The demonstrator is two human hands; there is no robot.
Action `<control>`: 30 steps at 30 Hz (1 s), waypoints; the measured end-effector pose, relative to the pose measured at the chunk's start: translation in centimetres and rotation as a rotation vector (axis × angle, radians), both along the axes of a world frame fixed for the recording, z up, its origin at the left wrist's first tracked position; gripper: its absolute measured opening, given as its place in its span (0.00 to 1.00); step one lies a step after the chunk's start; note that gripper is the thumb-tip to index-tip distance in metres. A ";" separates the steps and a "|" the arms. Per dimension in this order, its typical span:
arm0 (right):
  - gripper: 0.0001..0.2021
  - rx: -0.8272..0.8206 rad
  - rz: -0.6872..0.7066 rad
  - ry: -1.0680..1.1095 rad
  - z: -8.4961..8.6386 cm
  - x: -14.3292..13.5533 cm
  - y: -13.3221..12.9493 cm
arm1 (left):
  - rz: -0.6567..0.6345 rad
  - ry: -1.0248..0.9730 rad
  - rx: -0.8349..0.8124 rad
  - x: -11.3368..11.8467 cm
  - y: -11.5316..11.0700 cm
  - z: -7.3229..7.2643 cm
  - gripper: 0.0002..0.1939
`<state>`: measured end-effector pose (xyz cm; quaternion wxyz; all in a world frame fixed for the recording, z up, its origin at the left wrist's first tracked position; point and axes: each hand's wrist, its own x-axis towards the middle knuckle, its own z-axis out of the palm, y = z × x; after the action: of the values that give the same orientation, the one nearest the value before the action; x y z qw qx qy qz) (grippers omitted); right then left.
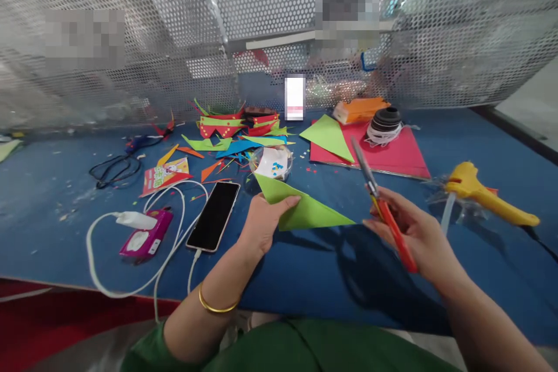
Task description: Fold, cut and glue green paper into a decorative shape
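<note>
Working at the blue table [305, 288]; my L hand [263, 222] pinches green paper [303, 213] right of the phone [214, 216], thumb on top, prob to steady it. R hand [416, 235] grips scissors [390, 224] farther right, blades clear. Phone's on a white cable [197, 254], prob charging. Card [157, 175] beyond phone's left: lettering too blurry.

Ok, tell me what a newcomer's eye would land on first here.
Probably the lime-green sheet pinched in the left hand, near center, and the red-handled scissors in the right hand beside it. Next might come the yellow glue gun at far right.
</note>
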<state>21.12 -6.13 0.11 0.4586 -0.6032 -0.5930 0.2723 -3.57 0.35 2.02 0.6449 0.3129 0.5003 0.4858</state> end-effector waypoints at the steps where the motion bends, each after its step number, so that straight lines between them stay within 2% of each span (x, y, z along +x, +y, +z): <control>1: 0.26 -0.012 0.053 -0.021 0.3 -0.2 0.1 | -0.013 0.000 -0.007 0.1 0.2 0.0 0.18; 4: 0.28 -0.093 0.223 -0.099 1.0 -0.3 0.2 | -0.038 0.004 -0.027 0.3 0.4 -0.3 0.18; 6: 0.30 -0.144 0.282 -0.160 1.1 0.0 0.2 | -0.049 0.021 -0.020 0.3 0.4 -0.4 0.18; 11: 0.33 -0.194 0.284 -0.265 0.8 0.8 -0.3 | -0.041 0.101 0.011 0.4 0.3 -0.5 0.17; 17: 0.32 -0.147 0.365 -0.301 0.4 0.6 -0.6 | -0.057 0.173 0.048 0.4 0.1 -0.5 0.14; 23: 0.30 -0.093 0.384 -0.325 0.3 0.4 -0.7 | -0.102 0.173 0.079 0.4 -0.3 -0.8 0.09; 30: 0.29 -0.082 0.398 -0.326 0.2 0.3 -0.8 | -0.081 0.141 0.060 1.1 -0.4 -0.7 0.10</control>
<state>21.42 -6.93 0.35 0.2695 -0.5284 -0.7547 0.2801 -2.51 -0.02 1.28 0.6175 0.3853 0.5166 0.4509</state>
